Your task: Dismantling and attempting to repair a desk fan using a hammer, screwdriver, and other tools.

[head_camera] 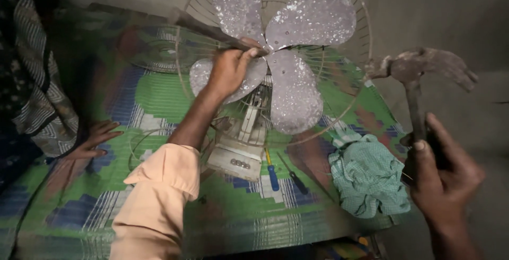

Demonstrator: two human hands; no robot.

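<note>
Head view: left hand (pixel 229 69) grips a metal rod (pixel 212 29) set against the fan blades' (pixel 286 53) hub; right hand (pixel 442 178) clasps a raised claw hammer (pixel 419 74), well apart.

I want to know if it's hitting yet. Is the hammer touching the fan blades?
Apart. The head view shows the hammer raised in the right hand, off to the side of the fan blades, with open space between them.

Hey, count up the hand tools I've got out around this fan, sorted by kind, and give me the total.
Hammer, raised in the right hand: 1
Metal rod, held at the fan hub by the left hand: 1
Screwdrivers on the mat, one blue-handled, one dark: 2
Total: 4
</note>
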